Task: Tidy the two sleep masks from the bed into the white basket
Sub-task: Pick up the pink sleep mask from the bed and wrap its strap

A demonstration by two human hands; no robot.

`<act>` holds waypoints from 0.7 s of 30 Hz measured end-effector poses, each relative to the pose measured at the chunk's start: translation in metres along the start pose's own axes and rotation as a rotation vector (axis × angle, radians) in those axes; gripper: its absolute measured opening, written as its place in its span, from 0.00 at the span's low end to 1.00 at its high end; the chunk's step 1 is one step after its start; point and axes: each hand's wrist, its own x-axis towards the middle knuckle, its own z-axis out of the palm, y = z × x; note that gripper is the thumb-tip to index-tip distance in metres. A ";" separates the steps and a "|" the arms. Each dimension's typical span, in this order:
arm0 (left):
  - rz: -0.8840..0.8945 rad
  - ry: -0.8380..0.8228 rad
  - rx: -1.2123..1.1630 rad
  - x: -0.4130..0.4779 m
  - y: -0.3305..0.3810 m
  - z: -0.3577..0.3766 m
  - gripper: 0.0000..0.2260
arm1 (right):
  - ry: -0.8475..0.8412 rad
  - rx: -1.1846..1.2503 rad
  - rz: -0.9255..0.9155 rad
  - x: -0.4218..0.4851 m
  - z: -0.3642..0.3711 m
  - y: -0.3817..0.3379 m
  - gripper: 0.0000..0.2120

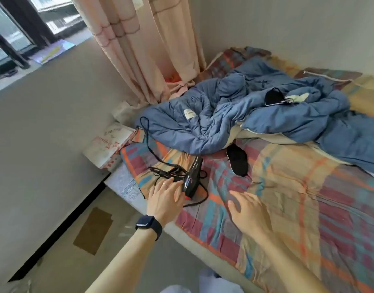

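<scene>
Hands came first in the view: the left hand, watch on its wrist, lay spread with fingers touching the black hair dryer at about 10 o'clock on the bed, holding nothing; the right hand hovered open and empty over the plaid sheet, fingers apart. Beyond it, toward 12 o'clock, the nearer sleep mask lay flat and black on the sheet, its upper end tucked just under the edge of the blue quilt. It looked soft, light and limp; a pinch at its exposed lower end would probably lift it free. Farther, at about 1 o'clock, the second sleep mask sat atop the rumpled quilt, black beside something white, likely just as floppy. No white basket was in view.
</scene>
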 end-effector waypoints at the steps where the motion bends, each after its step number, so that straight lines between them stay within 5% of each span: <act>1: -0.001 -0.045 -0.008 0.018 -0.002 0.001 0.20 | 0.002 0.022 0.016 0.016 0.004 0.001 0.20; 7: 0.063 -0.203 0.118 0.144 -0.022 0.047 0.25 | -0.091 0.063 0.208 0.127 0.054 0.016 0.23; 15: 0.365 -0.288 0.205 0.321 -0.047 0.153 0.36 | -0.195 0.073 0.609 0.247 0.163 0.071 0.33; 21: 0.481 -0.339 0.209 0.398 -0.071 0.205 0.32 | -0.267 -0.071 0.831 0.286 0.218 0.104 0.32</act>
